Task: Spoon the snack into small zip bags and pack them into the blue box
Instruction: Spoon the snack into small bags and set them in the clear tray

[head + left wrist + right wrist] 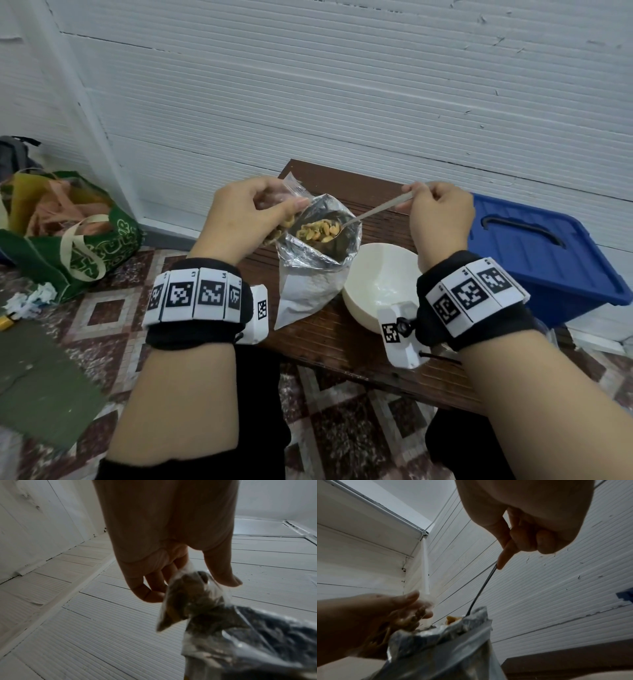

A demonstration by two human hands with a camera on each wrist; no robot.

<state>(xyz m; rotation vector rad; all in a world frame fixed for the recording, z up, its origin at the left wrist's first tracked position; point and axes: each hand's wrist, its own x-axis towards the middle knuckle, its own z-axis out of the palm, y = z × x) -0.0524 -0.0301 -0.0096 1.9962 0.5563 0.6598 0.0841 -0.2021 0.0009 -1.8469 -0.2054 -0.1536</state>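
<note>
White panelled wall behind; left hand [246, 216] pinched the flimsy, slippery zip bag [187, 601] by its mouth, right hand [440, 214] gripped the spoon [373, 210]

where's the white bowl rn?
Head view: the white bowl sits on the brown table, right of the foil snack bag, left of the blue box.
</note>
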